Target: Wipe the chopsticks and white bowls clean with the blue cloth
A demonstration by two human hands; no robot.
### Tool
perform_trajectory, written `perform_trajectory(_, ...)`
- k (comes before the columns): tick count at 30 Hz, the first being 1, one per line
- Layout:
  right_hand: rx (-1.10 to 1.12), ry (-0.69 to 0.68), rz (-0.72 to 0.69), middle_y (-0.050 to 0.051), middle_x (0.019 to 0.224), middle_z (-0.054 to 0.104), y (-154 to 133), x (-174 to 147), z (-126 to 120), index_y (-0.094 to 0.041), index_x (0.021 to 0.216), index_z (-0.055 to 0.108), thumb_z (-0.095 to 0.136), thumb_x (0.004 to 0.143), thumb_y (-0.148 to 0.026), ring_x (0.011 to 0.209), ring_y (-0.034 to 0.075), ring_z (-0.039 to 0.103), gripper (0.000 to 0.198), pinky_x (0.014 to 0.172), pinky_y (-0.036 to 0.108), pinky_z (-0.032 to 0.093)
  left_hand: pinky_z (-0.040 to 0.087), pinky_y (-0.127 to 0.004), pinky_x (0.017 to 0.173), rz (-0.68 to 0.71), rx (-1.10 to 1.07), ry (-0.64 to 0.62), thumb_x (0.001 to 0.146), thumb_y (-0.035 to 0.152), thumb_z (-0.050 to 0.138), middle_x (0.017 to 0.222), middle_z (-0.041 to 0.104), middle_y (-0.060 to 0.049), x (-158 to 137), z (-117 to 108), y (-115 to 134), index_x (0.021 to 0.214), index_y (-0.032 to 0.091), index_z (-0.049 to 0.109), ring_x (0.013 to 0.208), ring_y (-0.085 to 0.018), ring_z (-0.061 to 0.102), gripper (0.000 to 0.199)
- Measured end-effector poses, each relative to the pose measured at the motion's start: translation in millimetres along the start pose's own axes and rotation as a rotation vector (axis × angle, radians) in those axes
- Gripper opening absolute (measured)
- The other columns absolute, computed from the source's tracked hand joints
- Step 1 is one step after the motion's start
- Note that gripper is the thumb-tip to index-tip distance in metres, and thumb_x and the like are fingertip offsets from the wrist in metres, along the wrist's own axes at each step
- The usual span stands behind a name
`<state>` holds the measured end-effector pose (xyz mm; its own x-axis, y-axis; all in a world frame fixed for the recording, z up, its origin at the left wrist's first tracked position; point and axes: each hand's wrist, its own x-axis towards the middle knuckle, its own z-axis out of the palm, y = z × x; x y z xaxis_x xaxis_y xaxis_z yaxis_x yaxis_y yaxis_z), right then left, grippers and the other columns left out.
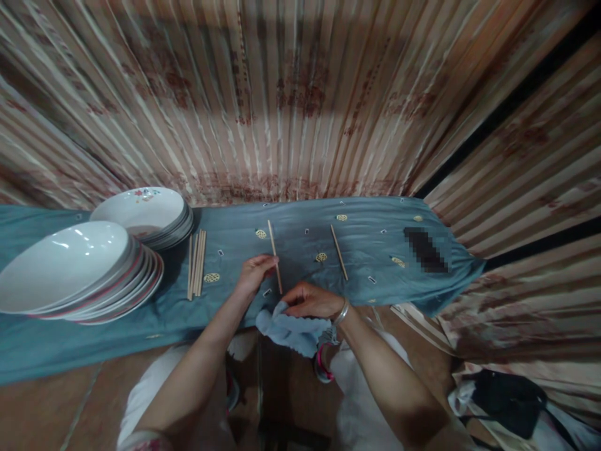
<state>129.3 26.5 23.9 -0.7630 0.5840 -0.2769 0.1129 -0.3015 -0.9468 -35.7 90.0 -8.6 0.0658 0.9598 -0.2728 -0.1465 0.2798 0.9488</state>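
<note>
My left hand (257, 274) is closed, pinching a wooden chopstick (273, 241) that stands nearly upright in the view. Just right of the chopstick's lower end, my right hand (313, 300) is closed on a light blue cloth (295, 332), which hangs over the table's front edge. A bracelet circles the right wrist. Farther right, a single chopstick (339, 252) lies on the cloth-covered table. Several more chopsticks (199, 263) lie side by side to the left of my left hand.
A stack of white plates (66, 263) stands at the table's left, with another plate stack (141, 216) behind it. The teal tablecloth (244, 219) has a pineapple pattern. A pixelated dark object (426, 249) lies on the right. Pleated curtains (300, 100) hang behind. A black bag (509, 401) sits at lower right.
</note>
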Motion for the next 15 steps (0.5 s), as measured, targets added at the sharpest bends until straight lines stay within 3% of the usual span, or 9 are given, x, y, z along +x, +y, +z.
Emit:
perform_trajectory(3,0.038,-0.007,-0.024,-0.005,0.057,0.05,-1,-7,-2,-0.01,0.077,0.069,0.073,0.068,-0.056,0.049,0.004,0.035,0.047,0.045,0.018,0.027,0.032,-0.021,0.043,-0.007,0.127,-0.082,0.05,0.046,0.08,0.046,0.054,0.004,3,19,-7,0.057,0.015,0.063,0.043,-0.007,0.044,0.035)
perform_trajectory(10,0.134,0.005,-0.094,-0.001,0.069,0.06,-2,-19,-7,-0.01,0.083,0.071,0.076,0.065,-0.055,0.058,0.007,0.045,0.048,0.056,0.02,0.038,0.034,-0.02,0.039,-0.068,0.304,-0.251,0.066,0.022,0.072,0.043,0.056,0.004,17,80,-11,0.056,0.015,0.062,0.038,-0.008,0.048,0.016)
perform_trajectory(15,0.19,0.032,-0.112,-0.002,0.065,0.057,-3,-24,-7,-0.011,0.081,0.071,0.078,0.061,-0.057,0.055,0.005,0.043,0.051,0.052,0.018,0.036,0.04,-0.019,0.042,-0.075,0.389,-0.318,0.075,0.015,0.065,0.045,0.056,0.004,29,114,-16,0.056,0.014,0.06,0.04,-0.008,0.053,0.019)
